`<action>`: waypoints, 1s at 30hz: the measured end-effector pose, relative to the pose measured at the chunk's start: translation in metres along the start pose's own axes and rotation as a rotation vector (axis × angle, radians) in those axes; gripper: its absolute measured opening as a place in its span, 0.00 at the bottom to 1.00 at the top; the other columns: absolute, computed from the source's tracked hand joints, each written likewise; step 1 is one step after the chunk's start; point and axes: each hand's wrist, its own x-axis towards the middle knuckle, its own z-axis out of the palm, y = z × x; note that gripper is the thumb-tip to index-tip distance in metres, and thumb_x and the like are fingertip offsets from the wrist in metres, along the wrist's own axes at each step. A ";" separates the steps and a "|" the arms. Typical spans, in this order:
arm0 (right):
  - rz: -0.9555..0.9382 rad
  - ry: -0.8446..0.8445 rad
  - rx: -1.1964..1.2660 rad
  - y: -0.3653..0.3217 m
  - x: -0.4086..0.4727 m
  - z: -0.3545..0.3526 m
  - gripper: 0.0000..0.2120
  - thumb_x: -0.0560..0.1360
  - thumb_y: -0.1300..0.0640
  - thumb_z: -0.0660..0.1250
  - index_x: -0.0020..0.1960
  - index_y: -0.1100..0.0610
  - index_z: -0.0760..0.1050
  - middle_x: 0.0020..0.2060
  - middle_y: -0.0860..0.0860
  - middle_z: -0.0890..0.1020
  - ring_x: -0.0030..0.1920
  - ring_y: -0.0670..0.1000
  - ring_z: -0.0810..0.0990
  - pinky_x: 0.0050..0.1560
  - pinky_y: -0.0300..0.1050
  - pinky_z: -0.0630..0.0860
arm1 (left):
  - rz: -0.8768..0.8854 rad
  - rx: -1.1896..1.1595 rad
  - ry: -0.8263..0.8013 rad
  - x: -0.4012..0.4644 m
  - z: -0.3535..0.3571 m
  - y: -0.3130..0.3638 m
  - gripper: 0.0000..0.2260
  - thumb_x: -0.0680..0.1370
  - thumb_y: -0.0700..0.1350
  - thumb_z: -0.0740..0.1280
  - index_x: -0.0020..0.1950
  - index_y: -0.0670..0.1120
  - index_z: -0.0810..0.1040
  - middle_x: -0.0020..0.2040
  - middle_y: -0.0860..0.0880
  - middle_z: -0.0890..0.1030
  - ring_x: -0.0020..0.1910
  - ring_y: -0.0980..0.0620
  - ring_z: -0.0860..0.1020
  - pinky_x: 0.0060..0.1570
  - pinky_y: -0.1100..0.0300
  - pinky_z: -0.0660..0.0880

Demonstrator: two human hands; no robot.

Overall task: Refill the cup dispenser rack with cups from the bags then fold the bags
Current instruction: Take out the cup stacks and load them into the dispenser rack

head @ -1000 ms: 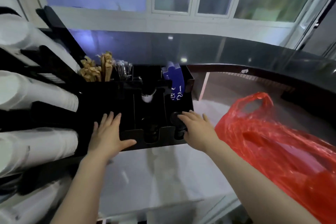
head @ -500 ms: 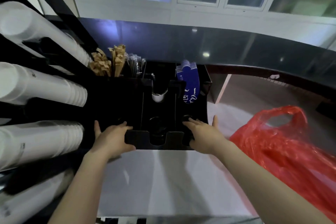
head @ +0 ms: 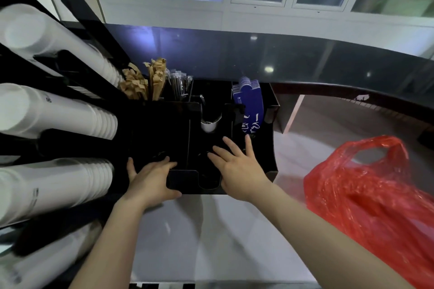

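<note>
body: 2 forearms, bare to frame edge | no sleeves, rings or watch seen | left grip (head: 150, 178) | right grip (head: 239, 171)

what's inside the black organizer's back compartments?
In the black organizer: brown packets, wrapped straws, blue sleeves, a small white cup. Their lower parts are hidden by the dividers.

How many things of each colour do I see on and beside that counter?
White paper cup stacks lying sideways in the rack: 3
Small white cup in the black organiser: 1
Red plastic bag: 1
Blue card bundle: 1
Total: 6
</note>
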 end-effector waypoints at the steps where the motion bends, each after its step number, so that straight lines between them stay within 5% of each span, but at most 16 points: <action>1: -0.008 -0.027 -0.054 -0.003 0.002 0.001 0.32 0.74 0.55 0.62 0.77 0.52 0.56 0.76 0.52 0.59 0.78 0.56 0.45 0.65 0.69 0.26 | 0.002 -0.005 0.002 -0.001 0.000 0.000 0.38 0.67 0.63 0.70 0.74 0.59 0.61 0.77 0.56 0.59 0.74 0.55 0.58 0.65 0.38 0.28; 11: 0.085 -0.214 -0.147 -0.017 0.004 0.001 0.25 0.75 0.55 0.61 0.72 0.51 0.67 0.66 0.55 0.73 0.76 0.58 0.51 0.59 0.75 0.26 | 0.018 -0.074 0.055 -0.006 -0.004 0.003 0.41 0.69 0.62 0.70 0.77 0.58 0.53 0.77 0.53 0.57 0.75 0.56 0.57 0.66 0.38 0.30; 16: 0.111 -0.190 -0.176 -0.023 0.001 0.006 0.25 0.76 0.56 0.61 0.73 0.51 0.65 0.68 0.56 0.70 0.76 0.58 0.51 0.55 0.74 0.22 | 0.050 -0.158 0.052 -0.011 -0.007 0.008 0.42 0.71 0.59 0.70 0.77 0.57 0.48 0.79 0.53 0.52 0.77 0.55 0.48 0.65 0.38 0.28; 23: 0.138 -0.139 -0.020 -0.023 -0.007 0.007 0.31 0.76 0.51 0.62 0.77 0.52 0.57 0.76 0.53 0.56 0.77 0.54 0.46 0.67 0.73 0.34 | 0.113 -0.210 0.057 -0.027 -0.012 0.025 0.39 0.76 0.54 0.67 0.78 0.54 0.47 0.79 0.51 0.47 0.77 0.52 0.45 0.73 0.46 0.42; 30: 0.191 -0.021 0.153 -0.039 -0.031 -0.008 0.30 0.77 0.54 0.60 0.77 0.52 0.57 0.76 0.50 0.60 0.77 0.52 0.49 0.71 0.69 0.39 | 0.132 -0.227 0.108 -0.060 -0.025 0.033 0.37 0.77 0.53 0.66 0.78 0.53 0.46 0.79 0.52 0.45 0.77 0.52 0.44 0.74 0.51 0.43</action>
